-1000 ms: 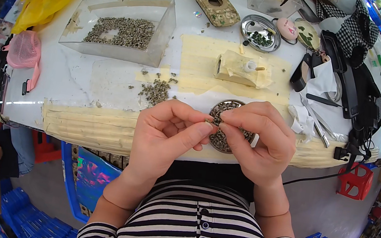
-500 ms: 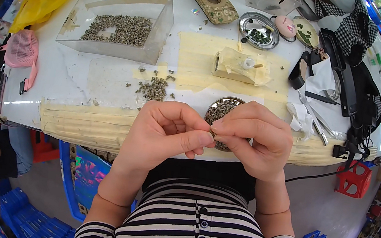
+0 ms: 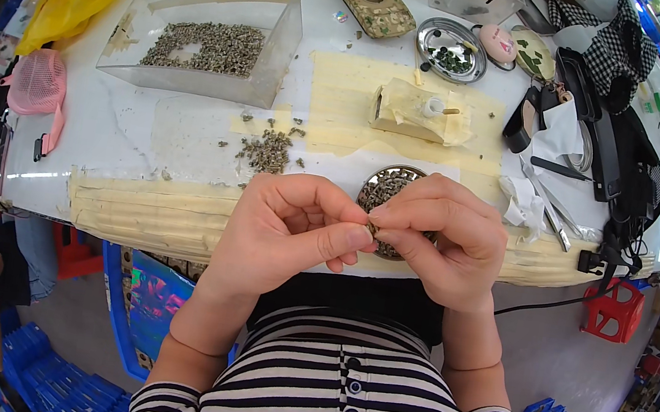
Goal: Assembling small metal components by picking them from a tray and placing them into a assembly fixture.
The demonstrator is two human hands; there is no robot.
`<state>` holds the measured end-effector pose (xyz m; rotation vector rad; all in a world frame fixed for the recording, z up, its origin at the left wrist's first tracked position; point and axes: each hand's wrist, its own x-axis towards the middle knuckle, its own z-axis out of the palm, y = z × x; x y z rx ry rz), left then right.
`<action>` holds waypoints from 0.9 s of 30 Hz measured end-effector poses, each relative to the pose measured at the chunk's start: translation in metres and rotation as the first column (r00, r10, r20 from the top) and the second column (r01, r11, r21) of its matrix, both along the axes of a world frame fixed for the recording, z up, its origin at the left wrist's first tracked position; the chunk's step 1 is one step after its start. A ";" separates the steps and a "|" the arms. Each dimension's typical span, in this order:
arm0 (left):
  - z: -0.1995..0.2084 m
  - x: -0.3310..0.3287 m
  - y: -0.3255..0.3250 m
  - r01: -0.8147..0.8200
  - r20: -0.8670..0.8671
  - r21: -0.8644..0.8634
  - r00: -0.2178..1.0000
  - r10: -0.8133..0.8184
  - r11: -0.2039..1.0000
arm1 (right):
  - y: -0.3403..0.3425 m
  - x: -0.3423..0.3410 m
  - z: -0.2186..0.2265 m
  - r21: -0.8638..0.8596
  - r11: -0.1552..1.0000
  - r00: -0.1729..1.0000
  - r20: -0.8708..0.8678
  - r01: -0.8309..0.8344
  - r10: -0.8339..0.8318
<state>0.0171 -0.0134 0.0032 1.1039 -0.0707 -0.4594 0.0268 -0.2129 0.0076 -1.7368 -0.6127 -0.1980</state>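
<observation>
My left hand (image 3: 283,233) and my right hand (image 3: 453,241) meet fingertip to fingertip above the table's near edge. Between both pinches sits a tiny olive-brown piece (image 3: 372,229), mostly covered by the fingers, so its kind does not show. Partly hidden under my right hand, a round metal dish (image 3: 365,182) holds many small grey-brown pieces. A loose heap of similar pieces (image 3: 266,150) lies beyond my left hand. Farther back, a clear plastic bin (image 3: 186,84) contains many more of them.
A tape-covered block (image 3: 411,122) with a small white pot stands past the dish. Behind it lie a camouflage toy tank body (image 3: 371,16) and a metal plate (image 3: 476,70) of dark green bits. Tweezers (image 3: 549,211), tissue (image 3: 521,202) and black straps (image 3: 606,158) are at right.
Both hands stay pinched together, with only a slight shift of the fingertips. A little more of the tiny piece shows between them now.
</observation>
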 end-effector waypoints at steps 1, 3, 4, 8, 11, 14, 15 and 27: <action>0.000 0.000 0.000 -0.002 0.000 0.003 1.000 0.002 1.000 | 0.000 0.000 0.000 0.004 1.000 1.000 -0.012 0.001 -0.001; 0.001 0.000 0.000 0.002 -0.006 0.006 1.000 -0.002 1.000 | 0.000 0.000 -0.001 0.011 1.000 1.000 -0.008 0.000 0.000; 0.001 -0.001 0.001 0.008 -0.012 0.005 1.000 -0.008 1.000 | 0.000 0.000 -0.001 0.014 1.000 1.000 -0.006 0.000 0.000; 0.002 -0.002 0.001 0.005 -0.012 0.020 1.000 -0.005 1.000 | 0.000 0.000 -0.002 0.017 1.000 1.000 0.017 -0.002 0.002; 0.001 -0.002 -0.002 -0.025 0.013 0.026 1.000 0.025 0.999 | 0.000 0.000 -0.002 0.013 1.000 1.000 0.025 0.000 0.000; 0.001 -0.002 -0.002 -0.030 0.013 0.026 0.999 0.030 0.999 | 0.000 -0.002 -0.001 0.005 1.000 1.000 0.023 0.009 -0.009; 0.001 -0.002 -0.002 -0.032 0.015 0.025 0.999 0.031 0.999 | 0.000 -0.002 -0.001 0.009 1.000 1.000 0.019 0.012 -0.012; 0.002 -0.004 -0.002 -0.056 0.034 0.011 0.998 0.055 0.998 | 0.002 -0.005 -0.003 -0.038 0.996 0.990 0.119 0.086 -0.081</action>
